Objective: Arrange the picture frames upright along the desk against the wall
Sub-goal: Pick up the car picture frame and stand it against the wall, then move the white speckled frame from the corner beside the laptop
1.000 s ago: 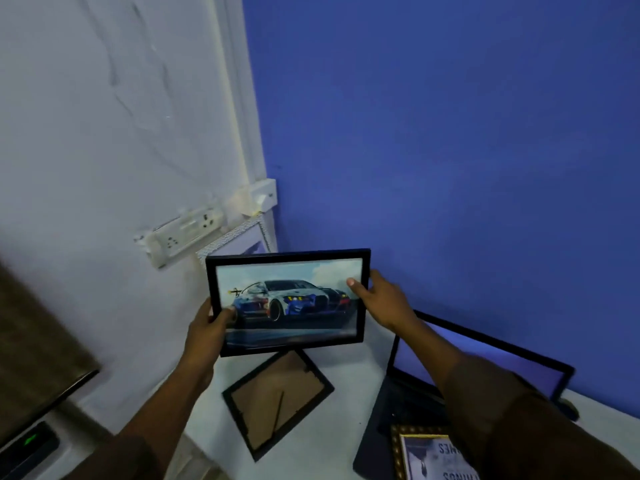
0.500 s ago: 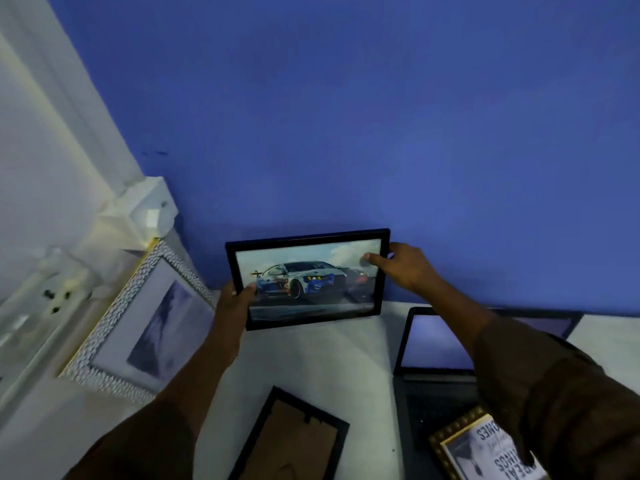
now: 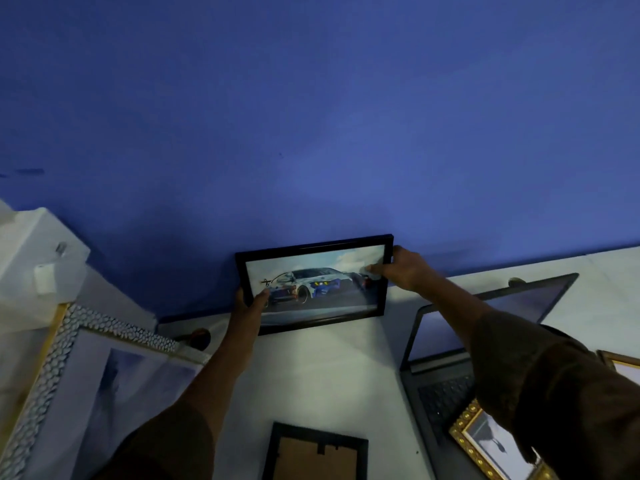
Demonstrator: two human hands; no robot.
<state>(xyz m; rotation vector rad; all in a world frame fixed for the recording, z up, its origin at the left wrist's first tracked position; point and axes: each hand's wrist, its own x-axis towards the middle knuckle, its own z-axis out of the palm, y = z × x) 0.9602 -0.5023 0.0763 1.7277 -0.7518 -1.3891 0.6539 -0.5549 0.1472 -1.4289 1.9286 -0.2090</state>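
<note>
Black-framed race-car picture (image 3: 314, 284), carried in from mid-air within 1 second, is now stood against the blue wall (image 3: 311, 133) at 12 o'clock on the white desk (image 3: 322, 375), pinched at both ends by left hand (image 3: 251, 304) and right hand (image 3: 403, 271); release is judged near.

a home desk corner, by the look of it: a white desk (image 3: 329, 372) against a painted blue wall (image 3: 311, 133), an open laptop (image 3: 450, 382) on it, and framed pictures such as a car print (image 3: 322, 289) and a gold-edged frame (image 3: 485, 441).
</note>
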